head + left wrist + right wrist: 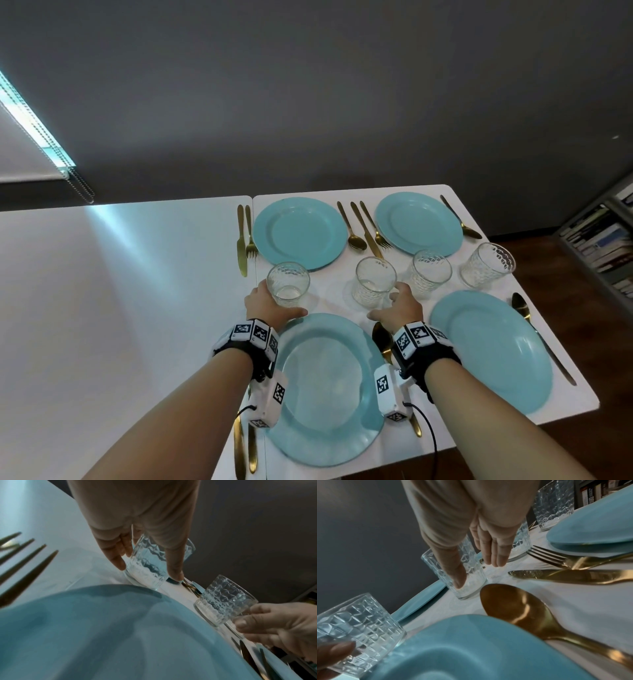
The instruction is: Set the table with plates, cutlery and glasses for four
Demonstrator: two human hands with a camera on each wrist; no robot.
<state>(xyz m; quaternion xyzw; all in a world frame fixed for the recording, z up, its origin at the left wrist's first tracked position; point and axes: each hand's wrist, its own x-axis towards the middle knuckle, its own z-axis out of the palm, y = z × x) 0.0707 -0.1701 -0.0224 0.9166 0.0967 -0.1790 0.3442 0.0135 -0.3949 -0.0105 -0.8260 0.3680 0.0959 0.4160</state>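
Four teal plates lie on the white table (pixel 120 291); the nearest plate (pixel 325 387) is between my wrists. Four cut-glass tumblers stand in a row across the middle. My left hand (pixel 274 305) holds the leftmost glass (pixel 287 284); in the left wrist view the thumb and fingers (pixel 118 559) bracket that glass (pixel 147 566). My right hand (pixel 385 305) is spread at the second glass (pixel 375 282), with straight fingers (pixel 494 555) beside this glass (pixel 471 582) and the thumb low. Gold cutlery lies beside every plate.
Two more glasses (pixel 431 272) (pixel 488 263) stand to the right. A gold spoon (pixel 522 609), knife (pixel 573 576) and fork (pixel 556 558) lie under my right wrist. The table's right edge drops to a wooden floor, with a bookshelf (pixel 603 240) beyond.
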